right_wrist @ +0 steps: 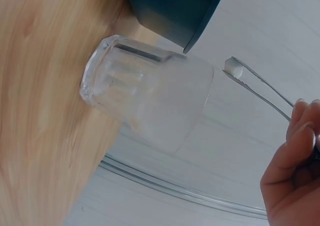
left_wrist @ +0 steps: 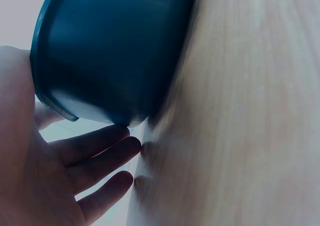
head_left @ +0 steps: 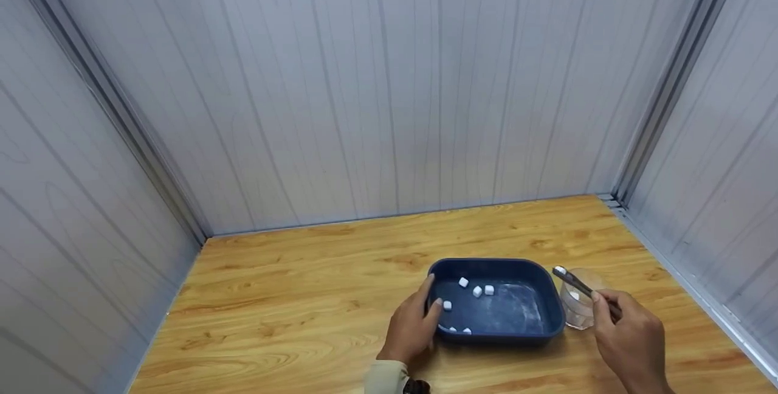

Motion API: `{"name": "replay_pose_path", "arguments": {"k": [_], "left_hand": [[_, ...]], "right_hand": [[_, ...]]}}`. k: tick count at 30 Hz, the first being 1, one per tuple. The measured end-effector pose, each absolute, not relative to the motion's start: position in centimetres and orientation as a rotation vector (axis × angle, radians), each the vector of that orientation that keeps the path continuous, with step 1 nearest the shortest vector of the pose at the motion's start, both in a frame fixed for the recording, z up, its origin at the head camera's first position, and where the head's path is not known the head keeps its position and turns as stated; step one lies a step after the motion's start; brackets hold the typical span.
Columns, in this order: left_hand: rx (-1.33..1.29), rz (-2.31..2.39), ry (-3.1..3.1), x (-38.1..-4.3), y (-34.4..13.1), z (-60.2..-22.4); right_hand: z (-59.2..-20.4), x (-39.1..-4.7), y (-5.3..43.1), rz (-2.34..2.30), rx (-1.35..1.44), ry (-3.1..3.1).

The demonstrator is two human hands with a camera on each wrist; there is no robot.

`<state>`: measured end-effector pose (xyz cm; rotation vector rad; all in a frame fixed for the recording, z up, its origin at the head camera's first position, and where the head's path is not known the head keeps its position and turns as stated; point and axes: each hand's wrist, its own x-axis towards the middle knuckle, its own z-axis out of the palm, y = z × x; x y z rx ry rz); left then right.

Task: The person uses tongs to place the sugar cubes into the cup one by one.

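A dark blue rectangular dish [head_left: 523,338] lies on the table with several small white cubes [head_left: 477,291] inside, mostly toward its left. My left hand [head_left: 411,325] holds the dish's left side, thumb at the rim; in the left wrist view its lower fingers [left_wrist: 107,158] stretch beside the outer wall. My right hand [head_left: 632,330] pinches metal tweezers [head_left: 574,282], and their tips hold one white cube [right_wrist: 233,67]. That cube is above the table, near the mouth of a clear glass [right_wrist: 150,93]. The glass stands just right of the dish and has a white cube [head_left: 574,295] in it.
The wood-grain table [head_left: 292,297] extends to the left of the dish. Pale panel walls [head_left: 364,108] enclose it at the back and both sides. A metal track [head_left: 687,284] runs along the right edge.
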<state>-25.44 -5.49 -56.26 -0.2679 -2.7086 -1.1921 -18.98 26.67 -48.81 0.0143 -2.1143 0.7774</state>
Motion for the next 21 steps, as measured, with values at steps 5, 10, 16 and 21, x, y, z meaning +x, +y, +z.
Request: {"name": "replay_pose_path", "arguments": {"k": [5, 10, 16, 21], "left_hand": [[-0.266, -1.188, -2.704, -25.4, -5.4, -56.2], [-0.260, -1.171, -2.718, -25.5, -5.2, -56.1], [-0.253, -1.167, -2.718, -25.6, -5.2, -56.2], [-0.244, -1.170, -2.722, -25.5, -5.3, -56.1]], "right_hand": [[-48.8, -18.8, 27.2, 0.773, -0.010, -2.114], [-48.8, -18.4, 27.7, 0.794, -0.078, -2.136], [-48.8, -18.3, 28.1, 0.796, -0.171, -2.168], [-49.1, -18.3, 28.6, 0.780, -0.249, -2.206]]}}
